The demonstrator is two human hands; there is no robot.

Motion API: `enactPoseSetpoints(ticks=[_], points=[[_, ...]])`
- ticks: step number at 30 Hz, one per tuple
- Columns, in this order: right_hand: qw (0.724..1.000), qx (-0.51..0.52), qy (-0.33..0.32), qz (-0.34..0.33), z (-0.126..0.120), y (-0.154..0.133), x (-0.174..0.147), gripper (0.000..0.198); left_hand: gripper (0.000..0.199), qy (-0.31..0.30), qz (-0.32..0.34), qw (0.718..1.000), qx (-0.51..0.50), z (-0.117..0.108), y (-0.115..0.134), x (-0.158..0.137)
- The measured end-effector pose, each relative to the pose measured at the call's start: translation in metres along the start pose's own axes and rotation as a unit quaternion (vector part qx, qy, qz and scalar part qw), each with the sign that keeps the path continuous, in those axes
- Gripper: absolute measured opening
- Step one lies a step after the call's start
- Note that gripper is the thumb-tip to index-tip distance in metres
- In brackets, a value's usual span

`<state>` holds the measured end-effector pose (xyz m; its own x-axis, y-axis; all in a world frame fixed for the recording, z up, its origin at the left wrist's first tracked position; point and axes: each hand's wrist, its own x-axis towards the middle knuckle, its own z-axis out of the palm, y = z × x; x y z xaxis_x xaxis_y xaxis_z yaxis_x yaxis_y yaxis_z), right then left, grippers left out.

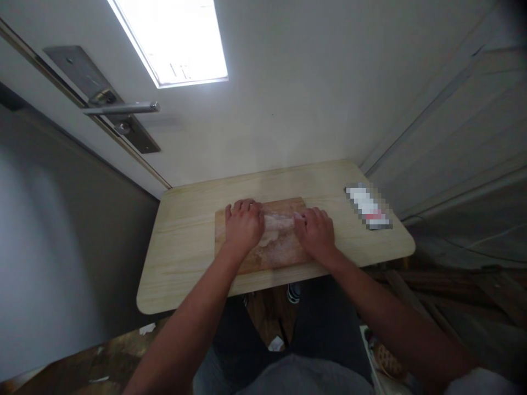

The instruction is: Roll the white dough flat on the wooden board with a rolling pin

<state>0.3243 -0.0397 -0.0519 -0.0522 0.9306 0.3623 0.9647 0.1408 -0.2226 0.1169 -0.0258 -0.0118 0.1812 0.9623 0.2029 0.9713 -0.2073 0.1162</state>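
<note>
A wooden cutting board (288, 205) lies on the small table in front of me. Across its middle stretches a crinkled, partly see-through sheet that looks like plastic film (278, 233), with the wood grain showing through. My left hand (245, 224) is palm down over the board's left part, its fingers curled at the film's left end. At the film's other end, by the board's right edge, my right hand (317, 231) has its fingers closed on a bunched bit of it. The undersides of both hands are hidden.
The light wood table (181, 236) has rounded corners and stands against a white door with a metal handle (123, 107). A blurred-out phone-like object (368, 207) lies at the table's right. A grey panel (61, 236) rises on the left; timber (432, 291) is at the lower right.
</note>
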Motion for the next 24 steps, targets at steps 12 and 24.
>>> enactPoseSetpoints(ticks=[12,24], points=[[1.0,0.014,0.015,0.01,0.001,-0.002,0.026,0.038,0.035,-0.036,-0.014,0.999,0.007,-0.006,-0.002,0.035],[1.0,-0.02,0.008,-0.004,0.008,-0.001,0.012,0.04,0.039,-0.048,-0.008,0.999,0.023,0.007,-0.001,0.024]])
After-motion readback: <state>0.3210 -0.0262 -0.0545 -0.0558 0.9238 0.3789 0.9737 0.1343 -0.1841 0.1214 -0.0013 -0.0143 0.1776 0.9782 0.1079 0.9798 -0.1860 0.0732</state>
